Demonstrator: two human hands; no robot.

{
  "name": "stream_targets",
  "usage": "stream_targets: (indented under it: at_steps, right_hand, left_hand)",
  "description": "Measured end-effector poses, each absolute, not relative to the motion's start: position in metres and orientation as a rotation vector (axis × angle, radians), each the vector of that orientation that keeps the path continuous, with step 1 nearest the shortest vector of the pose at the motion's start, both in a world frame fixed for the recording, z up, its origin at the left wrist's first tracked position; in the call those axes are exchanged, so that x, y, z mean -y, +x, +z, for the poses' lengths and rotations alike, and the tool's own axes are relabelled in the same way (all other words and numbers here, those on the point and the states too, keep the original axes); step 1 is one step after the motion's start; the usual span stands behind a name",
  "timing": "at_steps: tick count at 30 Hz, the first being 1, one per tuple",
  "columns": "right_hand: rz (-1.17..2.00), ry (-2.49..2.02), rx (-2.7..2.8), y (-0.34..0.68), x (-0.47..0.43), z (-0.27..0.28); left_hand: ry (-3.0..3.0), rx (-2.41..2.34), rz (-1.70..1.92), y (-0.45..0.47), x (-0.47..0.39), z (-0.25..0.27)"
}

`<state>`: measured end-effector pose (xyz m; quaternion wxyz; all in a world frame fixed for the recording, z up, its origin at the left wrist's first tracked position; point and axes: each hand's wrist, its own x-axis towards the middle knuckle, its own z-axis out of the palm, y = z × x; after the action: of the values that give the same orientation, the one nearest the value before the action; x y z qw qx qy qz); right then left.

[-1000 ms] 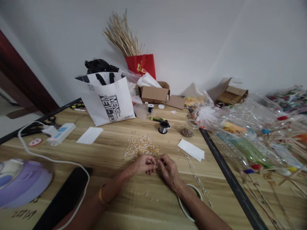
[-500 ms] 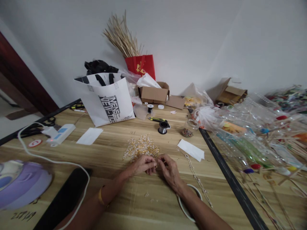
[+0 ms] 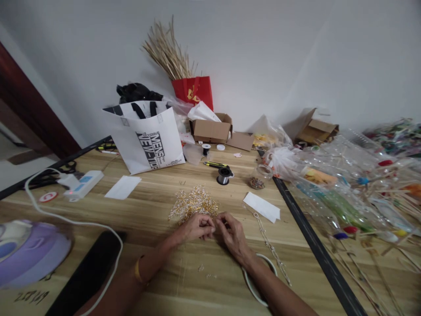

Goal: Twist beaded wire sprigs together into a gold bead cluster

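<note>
- In the head view, I see the left hand (image 3: 199,226) and the right hand (image 3: 231,231) side by side above the table (image 3: 197,289), with a slight gap between their fingertips.
- On each, thumb and forefinger are drawn close; I cannot tell whether they pinch anything, as it is too small.
- The beads (image 3: 194,200), gold and clear, lie heaped just beyond the left hand.
- I see a few loose bits (image 3: 210,276) nearer me, below both hands.
- A chain (image 3: 269,243) stretches along the table right of the right hand, beside some paper (image 3: 262,206).
- Beyond the beads stand a spool (image 3: 224,176) and a jar (image 3: 257,181).
</note>
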<state>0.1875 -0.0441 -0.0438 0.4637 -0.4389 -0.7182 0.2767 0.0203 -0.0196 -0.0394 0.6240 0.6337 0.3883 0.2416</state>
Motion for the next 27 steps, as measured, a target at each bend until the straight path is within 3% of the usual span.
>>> stream_targets:
  at_steps: [27]
  right_hand:
    - [0.783, -1.097, 1.709, 0.189, 0.041, -0.046]
  left_hand:
    - [1.450, -0.914, 0.545, 0.021, 0.017, -0.050]
